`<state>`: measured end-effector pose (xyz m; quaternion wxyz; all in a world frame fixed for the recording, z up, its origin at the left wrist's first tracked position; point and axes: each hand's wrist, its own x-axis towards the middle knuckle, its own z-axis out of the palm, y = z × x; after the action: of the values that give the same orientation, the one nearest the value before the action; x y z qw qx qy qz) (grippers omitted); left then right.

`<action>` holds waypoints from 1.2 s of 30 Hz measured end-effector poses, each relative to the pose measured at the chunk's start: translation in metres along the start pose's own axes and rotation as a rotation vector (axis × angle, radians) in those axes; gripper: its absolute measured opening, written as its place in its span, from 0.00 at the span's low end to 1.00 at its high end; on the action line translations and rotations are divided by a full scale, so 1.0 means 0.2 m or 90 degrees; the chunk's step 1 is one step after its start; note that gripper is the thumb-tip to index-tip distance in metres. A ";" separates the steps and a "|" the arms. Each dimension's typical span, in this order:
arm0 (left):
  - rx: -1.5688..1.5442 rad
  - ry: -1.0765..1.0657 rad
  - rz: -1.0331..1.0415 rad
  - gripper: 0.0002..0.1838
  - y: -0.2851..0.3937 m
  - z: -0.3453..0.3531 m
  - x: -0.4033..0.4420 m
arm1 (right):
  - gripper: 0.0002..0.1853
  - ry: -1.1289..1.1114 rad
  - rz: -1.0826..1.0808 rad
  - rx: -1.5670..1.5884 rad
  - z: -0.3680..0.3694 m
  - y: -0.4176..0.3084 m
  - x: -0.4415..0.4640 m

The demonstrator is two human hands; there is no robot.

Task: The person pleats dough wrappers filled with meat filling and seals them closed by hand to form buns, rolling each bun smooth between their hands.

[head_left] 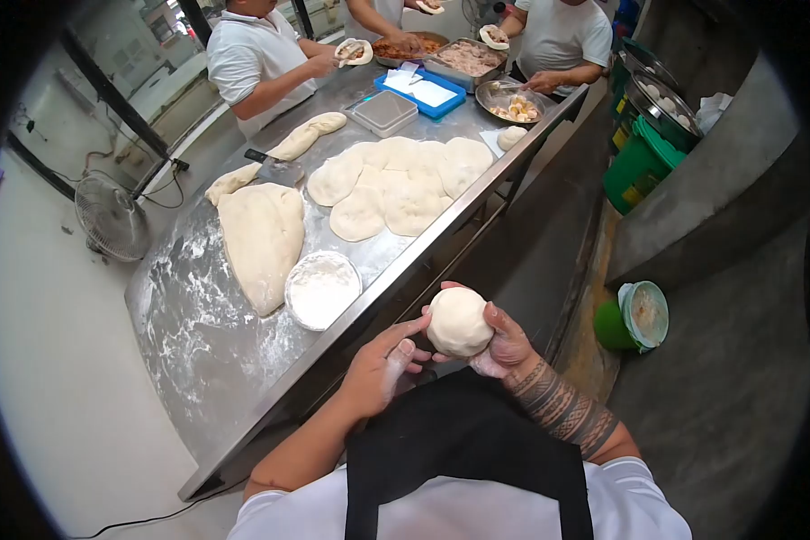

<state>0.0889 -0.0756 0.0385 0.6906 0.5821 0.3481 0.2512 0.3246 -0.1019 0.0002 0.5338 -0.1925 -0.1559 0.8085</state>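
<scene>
A smooth, round ball of dough (459, 321) is between my hands, in front of the black apron and just off the table's edge. My right hand (506, 344) cups it from the right and below, the thumb resting on its side. From the left, my left hand (387, 362) presses its fingers against the ball; flour whitens its thumb. Nearest on the table stands a white tub of flour (323, 290). Beside it lies a large slab of dough (263, 243), and beyond are several flattened dough rounds (396, 184), some overlapping.
The metal table (198, 360) is dusted with flour. A dough scraper (277, 166) lies near a dough roll (306, 137). At the far end, several people handle filled dough around a filling tray (466, 58) and a bowl (511, 103). A green bucket (614, 326) stands right.
</scene>
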 end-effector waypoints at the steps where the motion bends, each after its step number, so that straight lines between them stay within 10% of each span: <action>1: 0.010 0.006 0.003 0.34 0.00 -0.01 0.00 | 0.51 0.000 0.005 0.002 0.00 0.00 0.02; 9: -0.009 0.142 0.039 0.22 -0.02 -0.08 0.02 | 0.48 -0.087 0.066 0.010 0.04 -0.02 0.21; 24: -0.103 0.213 0.042 0.32 0.04 -0.13 0.36 | 0.49 -0.058 0.114 -0.142 0.02 -0.37 0.53; 29: -0.068 0.287 0.058 0.29 0.03 -0.14 0.46 | 0.35 -0.075 0.102 -0.173 -0.05 -0.50 0.70; 36: 0.039 0.469 -0.003 0.23 -0.07 -0.20 0.44 | 0.33 0.020 -0.065 -0.584 -0.30 -0.93 1.36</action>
<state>0.1121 0.0131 0.0040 0.5019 0.4723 0.5819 0.4318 0.4065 0.2239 -0.0072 0.4347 -0.4133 -0.4984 0.6259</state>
